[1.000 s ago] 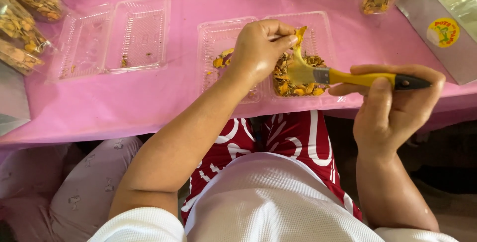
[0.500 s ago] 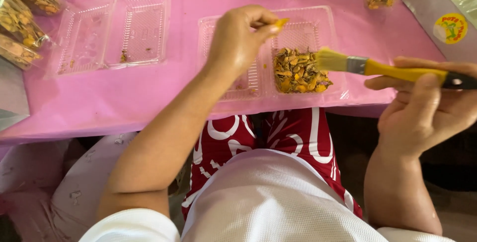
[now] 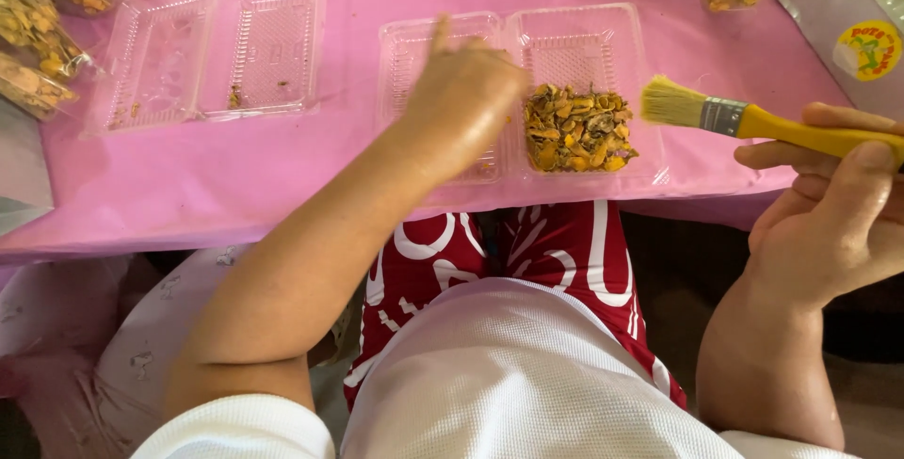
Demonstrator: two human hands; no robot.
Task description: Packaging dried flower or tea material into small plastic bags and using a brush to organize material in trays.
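The left hand (image 3: pixel 466 92) hovers over the open clamshell's (image 3: pixel 603 21) left half, index finger out, its grip hidden. The right hand (image 3: pixel 838 205) holds a brush (image 3: pixel 744 120) just right of the yellow chips (image 3: pixel 576 129). Best sweep gently, keeping chips inside on the pink surface (image 3: pixel 235 177).

The surface (image 3: pixel 282 167) is covered in plain pink. A brush (image 3: pixel 744 118) with pale yellow bristles, a silver ferrule and a yellow handle is seen right of the clear tray (image 3: pixel 650 64), which is filled with orange-yellow pieces (image 3: pixel 576 129). Below the tray, red cloth (image 3: pixel 556 252) is patterned with white curves.
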